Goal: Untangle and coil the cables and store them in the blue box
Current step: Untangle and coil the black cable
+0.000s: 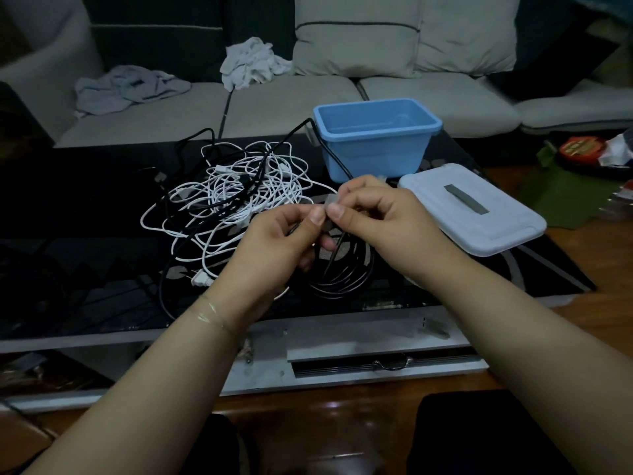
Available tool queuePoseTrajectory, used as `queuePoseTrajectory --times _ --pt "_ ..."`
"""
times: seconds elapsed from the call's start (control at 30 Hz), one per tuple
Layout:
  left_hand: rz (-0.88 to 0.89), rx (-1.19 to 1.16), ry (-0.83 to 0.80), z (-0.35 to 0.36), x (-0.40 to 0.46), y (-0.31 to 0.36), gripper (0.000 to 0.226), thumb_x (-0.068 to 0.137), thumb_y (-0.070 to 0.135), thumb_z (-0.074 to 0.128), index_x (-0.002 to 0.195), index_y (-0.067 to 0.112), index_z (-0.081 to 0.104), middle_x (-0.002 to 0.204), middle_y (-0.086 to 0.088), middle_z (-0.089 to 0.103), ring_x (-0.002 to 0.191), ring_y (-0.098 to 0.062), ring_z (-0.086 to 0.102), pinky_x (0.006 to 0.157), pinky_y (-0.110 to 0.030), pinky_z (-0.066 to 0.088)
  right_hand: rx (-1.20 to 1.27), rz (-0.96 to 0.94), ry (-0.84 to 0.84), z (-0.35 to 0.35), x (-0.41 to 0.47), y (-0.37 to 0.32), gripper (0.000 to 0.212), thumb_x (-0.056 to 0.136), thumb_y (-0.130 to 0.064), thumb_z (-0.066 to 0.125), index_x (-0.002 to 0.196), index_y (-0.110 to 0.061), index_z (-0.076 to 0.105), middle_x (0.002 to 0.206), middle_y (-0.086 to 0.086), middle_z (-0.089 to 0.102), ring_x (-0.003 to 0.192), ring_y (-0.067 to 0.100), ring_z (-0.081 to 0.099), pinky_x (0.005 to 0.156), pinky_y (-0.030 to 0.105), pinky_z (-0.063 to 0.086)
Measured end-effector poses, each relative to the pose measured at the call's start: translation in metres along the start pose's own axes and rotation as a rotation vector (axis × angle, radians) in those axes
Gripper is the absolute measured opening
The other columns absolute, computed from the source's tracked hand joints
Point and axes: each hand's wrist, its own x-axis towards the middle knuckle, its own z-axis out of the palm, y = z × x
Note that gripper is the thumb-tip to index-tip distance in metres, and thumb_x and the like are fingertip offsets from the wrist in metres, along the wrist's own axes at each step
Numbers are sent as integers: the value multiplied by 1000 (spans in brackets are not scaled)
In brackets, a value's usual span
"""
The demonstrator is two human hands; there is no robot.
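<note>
both hands (274, 234) (380, 217) pinch a black coil (342, 272); slack fingers risk it springing open into the white tangle (233, 197).

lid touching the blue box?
Apart. The head view shows a strip of dark table between the white lid and the base of the blue box.
</note>
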Motion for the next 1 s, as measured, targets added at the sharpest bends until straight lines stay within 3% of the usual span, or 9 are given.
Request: queuePoseTrajectory --times 0.07,0.17,0.3,0.4,0.53,0.67,0.8,0.9,1.0 --pt "-2 -54 -32 0 -1 2 24 98 21 44 96 11 65 62 1 60 42 -5 34 45 -17 34 -101 -104 -10 -1 -3 -1 8 88 -16 65 83 -15 71 94 -4 53 86 -3 55 78 11 42" --pt "-26 -144 -60 -3 -3 7 31 98 28 41 88 9 63 60 -3 55 40 -6 32 44 -18 31 -313 -331 -9 -2 -6 -4 18 92 -25 59 96 -13 72 97 1 55 90 10 58 79 29 49" --pt "-63 -234 -112 -9 -3 9 25 89 32 55 75 13 64 60 -3 51 38 -6 31 42 -18 31 -460 -472 -25 -4 -7 -6 31 97 -24 48 103 -4 70 102 6 58 92 15 58 76 35 49" --pt "-75 -216 -128 -11 -3 8 20 87 30 62 75 15 70 59 -1 50 38 -5 31 41 -17 30 -377 -387 -48 -3 -9 -5 31 98 -22 44 101 -3 68 106 6 57 95 15 57 82 35 48" --pt "-92 -191 -108 -14 -2 6 45 83 27 65 111 -7 60 58 -1 50 38 -5 31 41 -16 31 -189 -202 -114 -4 -10 -8 29 98 -17 41 104 -6 67 107 6 55 102 5 52 91 12 38" --pt "-79 -167 -147 -15 -1 5 24 84 24 65 100 9 72 60 -2 48 40 -4 29 42 -15 29 -105 -132 -147 -4 -9 -9 30 98 -21 37 106 -14 66 106 0 53 103 -3 50 93 10 33" --pt "-84 -127 -191 -13 -2 9 26 78 22 59 96 21 77 60 0 45 42 -4 28 45 -16 25 -58 -73 -144 -6 -8 -7 30 97 -24 38 104 -18 66 106 -4 52 102 -7 49 93 7 32" --pt "-79 -114 -150 -10 -2 11 20 76 20 60 88 15 75 59 -1 45 40 -4 28 43 -15 26 -50 -32 -134 -6 -7 -5 25 94 -25 45 109 -26 65 110 -1 55 106 1 53 93 10 37" --pt "-68 -118 -105 -10 1 11 21 75 18 61 93 8 66 58 -1 47 39 -4 30 41 -14 30 -45 64 -110 -2 -9 -3 25 99 -28 45 116 -21 61 109 0 63 104 6 59 90 19 46"
